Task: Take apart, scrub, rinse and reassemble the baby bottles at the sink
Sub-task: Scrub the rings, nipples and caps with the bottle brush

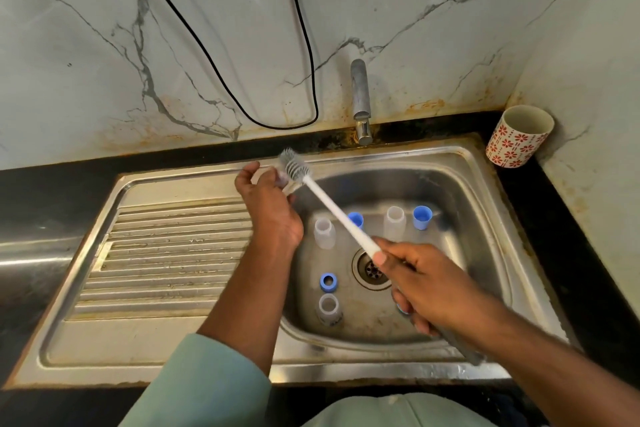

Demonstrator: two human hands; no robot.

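Nearest the camera, a pale green sleeve (pixel 207 381) was seen on the left arm, which reached up over the sink (pixel 485 184). A long white brush (pixel 332 211) was held by the right hand (pixel 426 284), its fingers curled round the lower end of the handle, with the thumb laid along it. From that grip the handle ran up and to the left, so that the grey bristle head lay well away from the right hand and right against the left hand (pixel 273 208). A small clear piece (pixel 289 184), probably a teat or cap, was pinched in the left fingers; its exact shape could not be told. The bristles were touching or just beside it. Down in the basin, three clear bottles (pixel 325 232) were stood upright around the drain (pixel 372 269), with blue caps (pixel 422 217) and a blue ring (pixel 328 281) among them. Scrubbing of the small piece was judged to be the step in hand.
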